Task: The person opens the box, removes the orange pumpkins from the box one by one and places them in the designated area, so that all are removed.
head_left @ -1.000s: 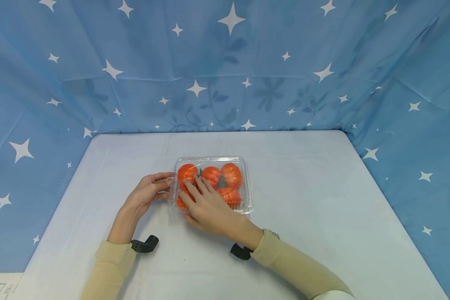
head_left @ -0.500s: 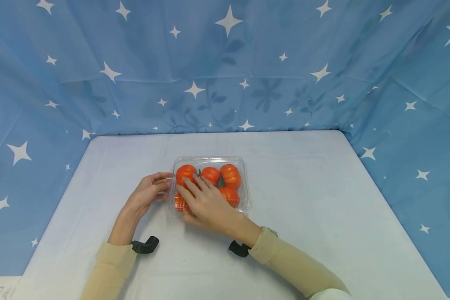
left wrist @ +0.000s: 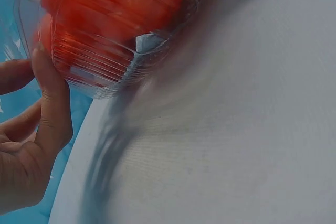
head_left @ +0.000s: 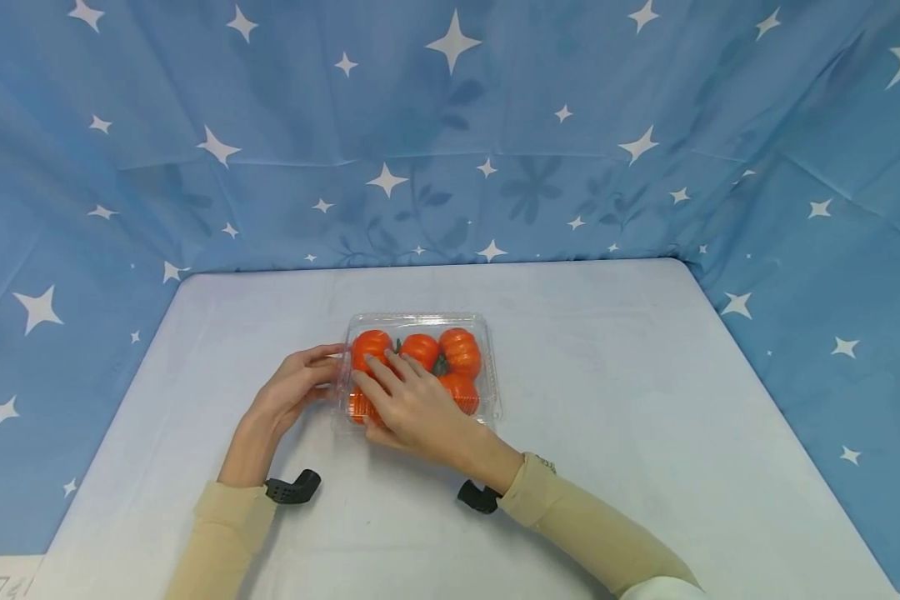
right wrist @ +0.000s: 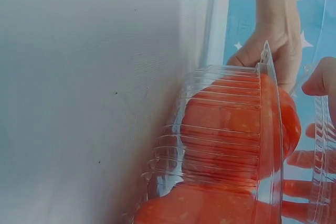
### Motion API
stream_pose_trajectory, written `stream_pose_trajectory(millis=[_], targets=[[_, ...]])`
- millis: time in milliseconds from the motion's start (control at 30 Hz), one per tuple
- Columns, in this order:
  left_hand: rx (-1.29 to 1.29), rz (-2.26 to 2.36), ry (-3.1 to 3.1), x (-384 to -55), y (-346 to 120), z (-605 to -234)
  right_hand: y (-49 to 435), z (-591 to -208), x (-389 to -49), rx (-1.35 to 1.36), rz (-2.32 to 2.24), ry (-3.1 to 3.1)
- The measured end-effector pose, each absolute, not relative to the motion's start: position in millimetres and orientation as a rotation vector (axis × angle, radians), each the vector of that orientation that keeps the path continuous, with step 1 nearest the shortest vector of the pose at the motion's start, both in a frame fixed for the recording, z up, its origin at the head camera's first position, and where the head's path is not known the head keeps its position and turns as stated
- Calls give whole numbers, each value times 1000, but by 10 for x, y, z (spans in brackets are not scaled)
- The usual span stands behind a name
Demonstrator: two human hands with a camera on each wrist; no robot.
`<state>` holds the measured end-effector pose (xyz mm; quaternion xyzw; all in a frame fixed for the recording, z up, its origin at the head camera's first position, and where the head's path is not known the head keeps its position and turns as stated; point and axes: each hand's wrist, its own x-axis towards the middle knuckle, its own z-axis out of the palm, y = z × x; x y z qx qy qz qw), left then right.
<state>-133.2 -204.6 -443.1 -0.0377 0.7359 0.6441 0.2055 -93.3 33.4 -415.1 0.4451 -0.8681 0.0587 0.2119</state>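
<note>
A clear plastic clamshell box point(head_left: 420, 318) of red-orange tomatoes point(head_left: 461, 352) lies on the table. My right hand point(head_left: 423, 417) reaches over its front left part, fingers spread across the lid point(right wrist: 318, 156). In the right wrist view, the thumb overlaps the lid's rim, the fingers show past that rim, and a gap separates lid from base. At the box's left side, my left hand point(head_left: 288, 387) touches it with relaxed fingers. The left wrist view has the left thumb point(left wrist: 52, 90) against the box's ribbed corner. My right hand partly hides the front tomatoes.
A white cloth covers the table point(head_left: 607, 400). Behind and beside it hangs a blue curtain point(head_left: 540, 125) with white stars. Black wrist cameras sit at both cuffs, the left one point(head_left: 294, 487) low over the table.
Glare on the lid has shifted, and the tomatoes show more clearly. My right fingers have moved slightly left over the box. The left hand stays nearly in place.
</note>
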Motion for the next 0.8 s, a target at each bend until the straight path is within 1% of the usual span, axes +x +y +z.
stream_pose_trajectory(millis=[800], targets=[[-107, 1901, 1858, -1354, -2053, -4480, 477, -4192, -890, 1295, 117, -2462]])
